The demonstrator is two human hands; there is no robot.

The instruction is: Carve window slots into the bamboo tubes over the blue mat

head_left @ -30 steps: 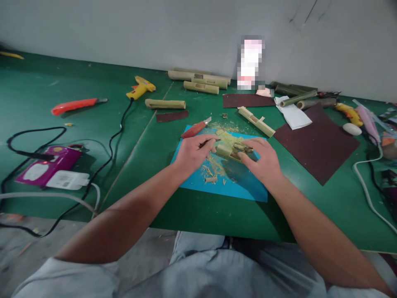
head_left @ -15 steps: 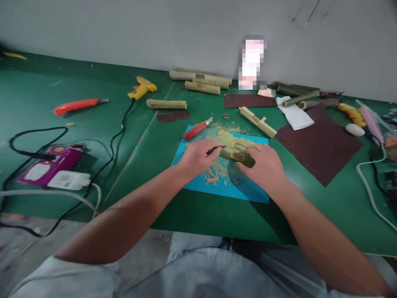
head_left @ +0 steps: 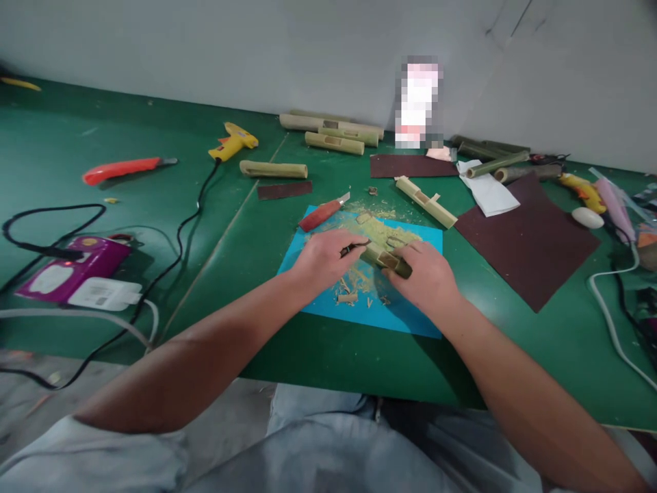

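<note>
My right hand (head_left: 428,274) is closed around the near right end of a short green bamboo tube (head_left: 377,255), which has a rectangular opening cut in its upper side. My left hand (head_left: 326,259) pinches a thin dark tool (head_left: 354,248) whose tip meets the tube's far left end; its exact kind is too small to tell. Beneath both hands lies a blue sheet (head_left: 328,316) strewn with pale shavings (head_left: 356,279). Just beyond my left hand rests a red-handled craft knife (head_left: 322,216), its blade pointing up and right.
Cut bamboo pieces (head_left: 335,143) lie by the wall, another (head_left: 425,203) beyond my right hand. To the left are a yellow glue gun (head_left: 233,142), an orange cutter (head_left: 123,170) and a purple power strip (head_left: 76,268) with cables. Brown sandpaper (head_left: 531,250) lies right.
My right hand and the bamboo tube have shifted slightly left, and the tube's near end has dipped a little. The view has also moved slightly. Both hands keep their hold.
</note>
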